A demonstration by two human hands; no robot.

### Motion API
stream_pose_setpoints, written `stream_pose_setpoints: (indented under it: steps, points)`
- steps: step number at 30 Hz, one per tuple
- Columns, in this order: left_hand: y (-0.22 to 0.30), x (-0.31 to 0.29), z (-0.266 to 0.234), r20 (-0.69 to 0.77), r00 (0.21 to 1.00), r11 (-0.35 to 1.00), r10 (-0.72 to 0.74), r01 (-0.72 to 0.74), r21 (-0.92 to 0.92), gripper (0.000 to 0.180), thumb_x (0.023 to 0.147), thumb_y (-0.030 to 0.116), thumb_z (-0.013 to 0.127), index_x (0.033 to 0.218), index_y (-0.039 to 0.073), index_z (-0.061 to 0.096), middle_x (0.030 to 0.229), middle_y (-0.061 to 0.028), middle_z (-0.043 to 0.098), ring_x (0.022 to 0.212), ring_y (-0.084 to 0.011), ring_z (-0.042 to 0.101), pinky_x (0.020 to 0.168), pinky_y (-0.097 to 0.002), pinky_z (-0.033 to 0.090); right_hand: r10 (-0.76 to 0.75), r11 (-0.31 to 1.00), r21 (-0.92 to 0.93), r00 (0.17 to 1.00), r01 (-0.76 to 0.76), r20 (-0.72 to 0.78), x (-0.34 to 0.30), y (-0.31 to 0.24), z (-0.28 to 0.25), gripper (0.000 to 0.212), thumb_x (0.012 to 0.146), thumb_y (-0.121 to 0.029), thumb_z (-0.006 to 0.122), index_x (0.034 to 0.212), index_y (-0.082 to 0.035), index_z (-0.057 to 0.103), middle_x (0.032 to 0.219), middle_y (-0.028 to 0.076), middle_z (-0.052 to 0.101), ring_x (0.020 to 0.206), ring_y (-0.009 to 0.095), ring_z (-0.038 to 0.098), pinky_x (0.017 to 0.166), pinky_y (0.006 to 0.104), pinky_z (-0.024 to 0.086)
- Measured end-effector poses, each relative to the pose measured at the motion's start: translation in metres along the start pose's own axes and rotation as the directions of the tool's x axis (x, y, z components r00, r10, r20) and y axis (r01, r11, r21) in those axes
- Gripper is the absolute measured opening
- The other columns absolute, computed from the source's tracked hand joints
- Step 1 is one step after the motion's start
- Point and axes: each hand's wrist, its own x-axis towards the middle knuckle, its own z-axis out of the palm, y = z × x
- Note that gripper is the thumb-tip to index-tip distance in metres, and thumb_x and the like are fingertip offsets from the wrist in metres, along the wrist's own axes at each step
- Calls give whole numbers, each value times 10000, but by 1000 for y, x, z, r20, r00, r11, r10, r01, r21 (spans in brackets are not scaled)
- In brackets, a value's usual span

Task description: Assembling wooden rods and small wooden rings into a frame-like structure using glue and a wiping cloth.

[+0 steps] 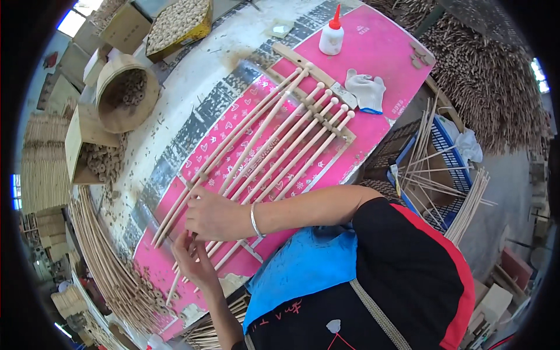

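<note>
Several pale wooden rods (286, 157) with round ball ends lie slanted across a pink patterned board on the table. Near their upper ends, small brown wooden pieces (322, 119) sit across them. My right hand (216, 217), with a silver bangle (255, 220) at its wrist, is over the lower part of the rods, its fingers curled in. Just below it, my left hand (192, 261) is at the rods' lower ends, fingertips pinched close to the right hand's. What either hand grips is hidden by the fingers.
A white glue bottle (331, 38) with a red tip and a white glove (366, 92) lie at the far right. Leftward are a tipped round tub (108, 93), loose wooden rings (104, 160) and a bundle of long rods (108, 268). A blue crate (452, 149) holds more sticks.
</note>
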Motion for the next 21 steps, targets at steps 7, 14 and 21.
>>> stream_pose_setpoints:
  steps: [7, 14, 21]
  points:
    - [2, -7, 5, 36, 998, 999, -44, 44, -4, 398, 974, -54, 629, 1368, 5, 617, 1140, -151, 659, 1015, -240, 663, 863, -353, 574, -63, 998, -9, 998, 64, 30, -14, 20, -22, 113, 817, -237, 697, 781, -130, 702, 791, 5, 665, 889, 186, 641, 976, 422, 431]
    - [-50, -23, -22, 108, 994, 994, -17, 6, 105, 227, 1036, 59, 601, 1221, -8, 714, 881, -87, 651, 860, -188, 580, 760, -336, 438, -27, 902, -430, 999, 39, 32, -42, 107, -103, 28, 834, -155, 686, 851, -157, 708, 891, 16, 683, 1012, 187, 665, 1215, 599, 330]
    - [-49, -26, -24, 81, 991, 994, -104, 107, -28, 171, 1002, 20, 603, 1129, -41, 701, 928, -120, 639, 857, -226, 569, 778, -366, 440, 145, 942, -208, 878, -263, -456, -78, 126, -161, 210, 836, -260, 793, 978, -146, 690, 1061, 26, 708, 1123, 221, 646, 1110, 514, 421]
